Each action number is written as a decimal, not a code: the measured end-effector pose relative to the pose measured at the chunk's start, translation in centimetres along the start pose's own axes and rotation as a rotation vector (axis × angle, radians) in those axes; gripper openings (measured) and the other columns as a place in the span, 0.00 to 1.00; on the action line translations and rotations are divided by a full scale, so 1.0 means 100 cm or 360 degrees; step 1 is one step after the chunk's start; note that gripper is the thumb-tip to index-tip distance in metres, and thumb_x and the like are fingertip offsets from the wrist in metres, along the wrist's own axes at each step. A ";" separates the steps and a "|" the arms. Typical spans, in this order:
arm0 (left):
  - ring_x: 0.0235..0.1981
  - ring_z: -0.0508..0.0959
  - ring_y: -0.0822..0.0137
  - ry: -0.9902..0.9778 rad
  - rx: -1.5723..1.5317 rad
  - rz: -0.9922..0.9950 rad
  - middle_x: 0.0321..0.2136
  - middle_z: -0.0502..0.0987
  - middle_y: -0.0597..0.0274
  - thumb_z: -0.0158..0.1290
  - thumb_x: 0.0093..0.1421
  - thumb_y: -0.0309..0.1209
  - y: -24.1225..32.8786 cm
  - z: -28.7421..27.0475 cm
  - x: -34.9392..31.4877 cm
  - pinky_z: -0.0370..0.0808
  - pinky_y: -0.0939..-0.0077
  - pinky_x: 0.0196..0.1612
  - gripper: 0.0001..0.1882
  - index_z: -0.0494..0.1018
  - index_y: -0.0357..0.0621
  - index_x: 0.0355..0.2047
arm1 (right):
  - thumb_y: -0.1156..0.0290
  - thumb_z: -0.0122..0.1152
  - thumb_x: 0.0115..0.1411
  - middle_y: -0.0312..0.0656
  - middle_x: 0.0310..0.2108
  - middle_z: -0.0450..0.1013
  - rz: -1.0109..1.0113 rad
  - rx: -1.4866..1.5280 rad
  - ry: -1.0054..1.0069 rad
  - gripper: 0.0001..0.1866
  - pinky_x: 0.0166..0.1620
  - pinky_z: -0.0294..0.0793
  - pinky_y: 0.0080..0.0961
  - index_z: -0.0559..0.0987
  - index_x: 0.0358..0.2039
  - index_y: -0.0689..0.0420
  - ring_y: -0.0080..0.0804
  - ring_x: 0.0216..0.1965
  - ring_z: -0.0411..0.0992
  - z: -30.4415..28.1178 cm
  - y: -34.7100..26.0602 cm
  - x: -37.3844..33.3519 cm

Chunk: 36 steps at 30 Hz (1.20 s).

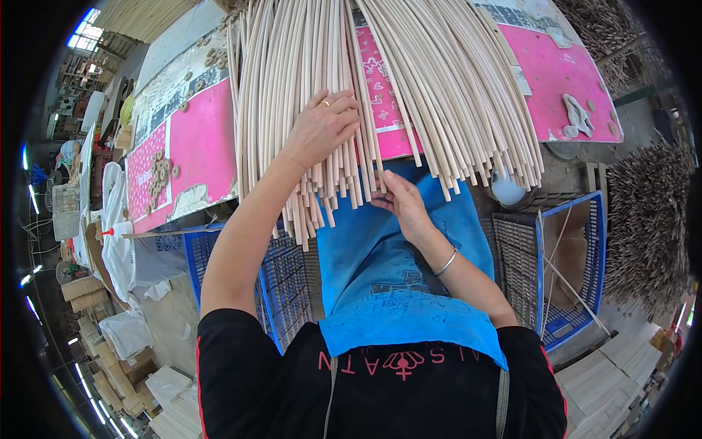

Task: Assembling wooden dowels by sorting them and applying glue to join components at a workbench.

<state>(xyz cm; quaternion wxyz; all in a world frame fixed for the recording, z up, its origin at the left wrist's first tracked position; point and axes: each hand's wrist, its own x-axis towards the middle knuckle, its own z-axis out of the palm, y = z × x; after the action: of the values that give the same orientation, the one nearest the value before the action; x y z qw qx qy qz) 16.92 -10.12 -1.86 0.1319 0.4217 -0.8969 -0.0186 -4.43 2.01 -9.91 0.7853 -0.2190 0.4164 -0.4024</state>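
Observation:
Long pale wooden rods lie side by side on the table in two bundles, a left bundle (pixel 274 95) and a right bundle (pixel 457 95), their near ends jutting past the edge. My left hand (pixel 322 132) rests on top of the left bundle near its right side, fingers slightly bent across the rods. At the near ends, my right hand (pixel 406 208) has its thumb and fingers around the tip of a wooden rod (pixel 376 157) on the left bundle's right border. Part of its fingers is hidden behind the rod ends. A blue apron (pixel 409 271) hangs below both hands.
The table has a pink patterned cover (pixel 208 135) with small round wooden pieces (pixel 159 175) on it. A whitish glove (pixel 578 115) lies at the right. Blue plastic crates (pixel 574 256) flank me under the table edge. A large stack of thin sticks (pixel 647 219) stands far right.

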 end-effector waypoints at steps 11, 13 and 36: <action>0.66 0.69 0.63 -0.0084 0.0050 -0.0008 0.52 0.76 0.67 0.53 0.66 0.34 0.004 -0.003 0.001 0.59 0.53 0.70 0.08 0.79 0.51 0.41 | 0.55 0.68 0.64 0.31 0.28 0.75 -0.0061 -0.0077 0.0479 0.15 0.34 0.69 0.18 0.80 0.35 0.55 0.17 0.28 0.71 0.041 -0.010 0.026; 0.63 0.70 0.66 0.0009 0.0064 0.0018 0.50 0.77 0.68 0.53 0.67 0.36 0.002 -0.001 -0.001 0.59 0.53 0.69 0.08 0.80 0.51 0.39 | 0.58 0.67 0.64 0.30 0.26 0.75 -0.0128 -0.0039 0.0480 0.14 0.33 0.68 0.17 0.80 0.33 0.55 0.17 0.26 0.70 0.040 -0.008 0.026; 0.62 0.71 0.65 0.0009 0.0046 -0.0008 0.48 0.77 0.66 0.52 0.66 0.36 0.001 -0.001 0.000 0.61 0.54 0.69 0.09 0.79 0.46 0.39 | 0.52 0.69 0.62 0.36 0.42 0.79 0.0255 -0.0369 -0.0071 0.24 0.50 0.75 0.25 0.79 0.50 0.56 0.23 0.44 0.76 0.012 -0.006 -0.006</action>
<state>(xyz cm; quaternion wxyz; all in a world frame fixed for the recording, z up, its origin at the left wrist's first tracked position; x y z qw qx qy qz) 16.83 -10.05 -1.72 0.1283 0.4259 -0.8956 -0.0048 -3.90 2.19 -8.57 0.7934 -0.2833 0.4586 -0.2826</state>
